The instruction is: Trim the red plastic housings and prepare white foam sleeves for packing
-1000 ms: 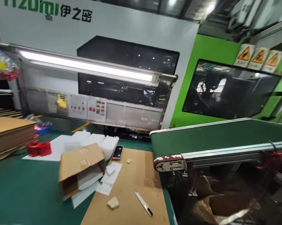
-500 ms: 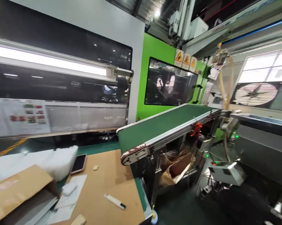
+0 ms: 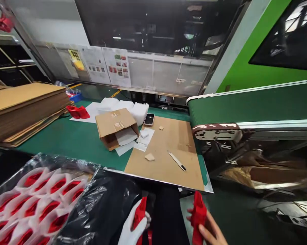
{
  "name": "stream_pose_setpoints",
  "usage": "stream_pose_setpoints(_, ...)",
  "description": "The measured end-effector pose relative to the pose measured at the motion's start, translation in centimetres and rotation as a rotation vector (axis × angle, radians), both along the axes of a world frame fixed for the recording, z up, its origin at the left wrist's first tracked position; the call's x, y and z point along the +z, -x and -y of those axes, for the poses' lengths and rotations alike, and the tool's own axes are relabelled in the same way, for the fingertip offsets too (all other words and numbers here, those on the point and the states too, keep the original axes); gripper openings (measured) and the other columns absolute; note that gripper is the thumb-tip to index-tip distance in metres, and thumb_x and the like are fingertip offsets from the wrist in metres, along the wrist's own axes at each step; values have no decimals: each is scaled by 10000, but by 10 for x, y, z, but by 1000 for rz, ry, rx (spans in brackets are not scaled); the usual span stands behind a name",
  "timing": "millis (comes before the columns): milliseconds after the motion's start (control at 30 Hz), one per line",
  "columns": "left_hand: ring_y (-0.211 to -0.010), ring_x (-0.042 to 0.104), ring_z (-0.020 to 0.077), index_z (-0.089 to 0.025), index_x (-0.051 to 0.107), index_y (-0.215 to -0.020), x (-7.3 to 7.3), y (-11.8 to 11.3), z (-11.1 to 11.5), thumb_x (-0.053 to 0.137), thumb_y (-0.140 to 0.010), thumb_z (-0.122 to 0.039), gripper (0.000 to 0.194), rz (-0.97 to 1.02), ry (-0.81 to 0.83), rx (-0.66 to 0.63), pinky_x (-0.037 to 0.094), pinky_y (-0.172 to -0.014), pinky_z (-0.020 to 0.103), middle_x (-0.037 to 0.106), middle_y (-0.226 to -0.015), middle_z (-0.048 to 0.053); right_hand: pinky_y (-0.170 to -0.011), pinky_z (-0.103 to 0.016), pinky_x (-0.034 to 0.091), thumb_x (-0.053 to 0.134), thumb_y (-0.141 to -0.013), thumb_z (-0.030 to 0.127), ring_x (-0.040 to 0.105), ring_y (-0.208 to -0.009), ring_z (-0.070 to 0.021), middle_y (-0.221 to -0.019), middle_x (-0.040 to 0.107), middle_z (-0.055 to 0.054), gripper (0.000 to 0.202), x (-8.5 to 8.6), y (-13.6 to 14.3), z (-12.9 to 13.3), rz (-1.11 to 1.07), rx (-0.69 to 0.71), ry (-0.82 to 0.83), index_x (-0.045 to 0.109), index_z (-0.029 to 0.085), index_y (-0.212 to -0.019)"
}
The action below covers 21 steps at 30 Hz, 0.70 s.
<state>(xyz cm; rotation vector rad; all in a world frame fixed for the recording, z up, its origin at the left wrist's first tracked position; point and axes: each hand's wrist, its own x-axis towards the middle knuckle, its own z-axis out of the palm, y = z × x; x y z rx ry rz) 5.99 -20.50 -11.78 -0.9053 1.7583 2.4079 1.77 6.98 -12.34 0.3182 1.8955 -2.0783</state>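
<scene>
My left hand, in a white glove, is closed around a red plastic part at the bottom centre, below the table's front edge. To its right my bare right hand grips another red plastic part, held upright with the fingers wrapped round it. At the lower left, a box lined with a black plastic bag holds several red parts in white foam sleeves. One more red part lies at the table's left, far from both hands.
On the green table are a cardboard sheet, a utility knife, a phone, an open carton and white foam sheets. A cardboard stack stands left. A sloping green conveyor ends at the right.
The view has swung left and down. Both hands with their red parts, the lined box and the cardboard stack have come into view.
</scene>
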Motion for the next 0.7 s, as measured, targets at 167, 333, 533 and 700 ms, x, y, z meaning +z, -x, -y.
stream_pose_setpoints(167,-1178,626,305,-146,545,-1381,-9,141,30,706,-735,-382,706,-114,303,-274,470,-1068,410,677,-1267,148,-998,-398,530,591,-856,580,662,-1160,-253,-1282,669,-139,620,-12,167,28,-344,131,-518,546,195,-1341)
stream_pose_setpoints(333,-1233,566,313,-154,509,-1432,-16,294,21,542,-812,-175,621,-102,1021,-427,397,-1103,453,635,-1274,164,-1087,-573,362,639,-784,329,573,-1196,-356,-1219,645,-166,516,-27,312,81,-445,138,-973,612,167,-1274)
stream_pose_setpoints(533,-1333,494,308,-92,451,-1464,-14,308,24,564,-805,-184,675,-122,1015,-475,353,-1158,441,562,-1403,188,-1080,-571,368,615,-815,400,529,-1270,-361,-1338,602,-156,556,-27,309,77,-429,103,-1080,576,185,-1326)
stream_pose_setpoints(700,-1305,552,272,-218,554,-1375,14,219,60,585,-866,-414,546,-192,359,-588,392,-1149,412,605,-1402,109,-918,-393,539,548,-858,593,668,-1086,-290,-1168,698,-102,412,-8,215,-4,-486,-194,-954,699,218,-941)
